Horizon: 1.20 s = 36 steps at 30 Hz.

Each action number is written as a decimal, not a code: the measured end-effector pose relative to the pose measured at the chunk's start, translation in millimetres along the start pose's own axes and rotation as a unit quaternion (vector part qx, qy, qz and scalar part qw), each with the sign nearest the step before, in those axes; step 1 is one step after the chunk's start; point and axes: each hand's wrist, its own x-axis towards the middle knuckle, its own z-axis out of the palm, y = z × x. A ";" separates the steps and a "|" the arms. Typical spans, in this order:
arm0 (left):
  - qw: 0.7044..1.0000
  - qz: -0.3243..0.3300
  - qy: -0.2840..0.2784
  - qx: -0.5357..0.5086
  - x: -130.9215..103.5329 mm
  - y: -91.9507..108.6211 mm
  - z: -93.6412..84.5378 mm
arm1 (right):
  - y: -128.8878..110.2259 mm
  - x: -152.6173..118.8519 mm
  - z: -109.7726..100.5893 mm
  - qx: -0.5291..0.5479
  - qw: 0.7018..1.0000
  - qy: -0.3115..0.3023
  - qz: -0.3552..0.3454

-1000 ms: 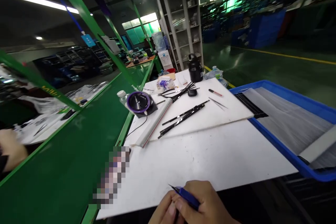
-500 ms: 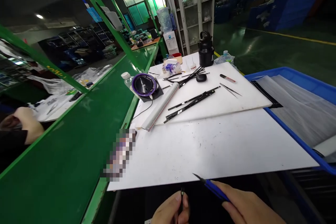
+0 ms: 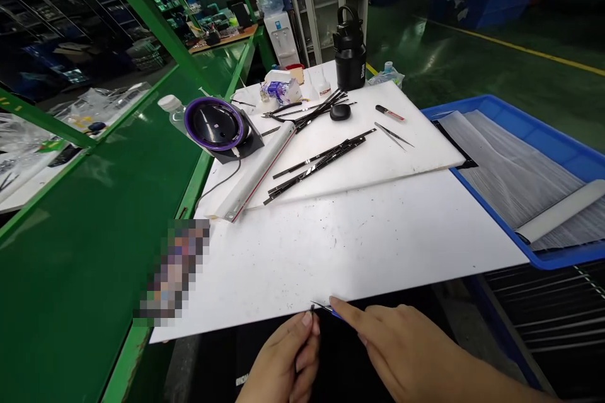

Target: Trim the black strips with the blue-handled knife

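1. Left hand (image 3: 283, 362) low at the near edge of the white board (image 3: 331, 252), fingers pinched tight on a tiny dark piece (image 3: 312, 309).
2. Right hand (image 3: 406, 352) just beside it, closed around blue tweezers (image 3: 331, 310), mostly hidden under the fingers; only the thin tip and a bit of blue showing.
3. A moment ago: hands a little apart, tweezers lifted with the blue handle plain to see. Now brought close, tip right next to the tiny piece, touching or nearly so; too small to tell which.
4. Looks like fine work on the tiny piece getting started, right at the board's near edge.
5. Farther up the board: long black strips (image 3: 321, 160), a white tube (image 3: 258, 173), a purple round thing (image 3: 213, 123), a black bottle (image 3: 350, 53) at the far end.
6. To the right of the board: a blue bin (image 3: 558, 138) with pale sheets inside.
7. To the left of the board: a green belt (image 3: 94, 233).
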 end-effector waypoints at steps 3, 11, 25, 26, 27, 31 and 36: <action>1.000 -0.012 -0.002 0.002 1.1 2.7 0.2 | -1.0 5.0 -5.5 0.010 0.997 -0.079 0.011; 0.998 -0.057 0.005 -0.025 1.5 10.1 0.7 | 2.5 11.3 -13.3 0.026 0.992 -0.126 0.013; 0.996 -0.080 0.002 -0.040 4.5 12.4 3.4 | 5.8 15.0 -12.9 -0.045 0.989 -0.141 -0.021; 0.996 -0.081 0.004 -0.041 4.9 12.0 3.5 | 5.2 14.7 -13.1 -0.059 0.988 -0.144 -0.021; 0.996 -0.084 0.004 -0.043 5.3 11.7 3.6 | 4.4 14.4 -13.4 -0.073 0.986 -0.146 -0.022; 0.995 -0.089 0.010 -0.045 5.9 11.8 3.6 | 2.1 13.7 -14.0 -0.114 0.984 -0.135 -0.033; 0.996 -0.083 0.005 -0.033 5.0 13.7 3.6 | 2.1 12.7 -9.8 -0.122 0.986 -0.112 -0.032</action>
